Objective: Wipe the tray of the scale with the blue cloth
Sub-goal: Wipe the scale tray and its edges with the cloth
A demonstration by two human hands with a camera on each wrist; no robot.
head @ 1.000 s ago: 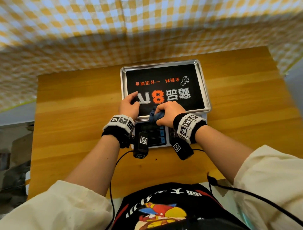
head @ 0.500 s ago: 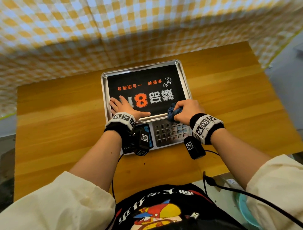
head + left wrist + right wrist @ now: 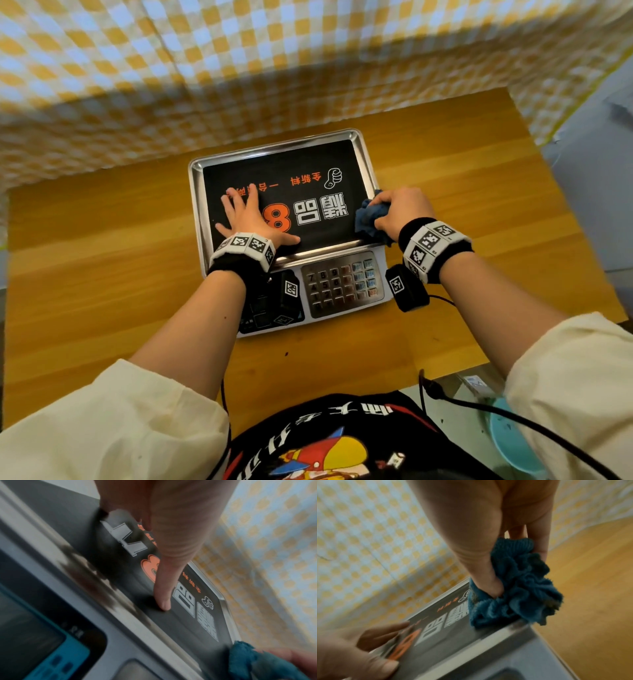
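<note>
The scale's steel tray point(image 3: 365, 161) point(image 3: 228, 615) point(image 3: 436, 599) carries a black printed sheet and sits at the middle of the wooden table. My left hand point(image 3: 248, 219) point(image 3: 164, 561) point(image 3: 351, 649) lies flat on the sheet's left part, fingers spread and straight. My right hand point(image 3: 399, 209) point(image 3: 496, 547) grips the bunched blue cloth point(image 3: 368, 219) point(image 3: 518, 592) point(image 3: 257, 662) and presses it against the tray's near right corner.
The scale's keypad point(image 3: 342, 284) and display panel point(image 3: 42, 649) lie just below the tray, near my wrists. A yellow checked cloth point(image 3: 239, 68) hangs behind the wooden table point(image 3: 102, 257). A teal basin point(image 3: 513, 442) sits low on the right.
My right hand has slid the blue cloth rightward along the tray's near edge to its right corner. My left hand has moved further onto the sheet and flattened.
</note>
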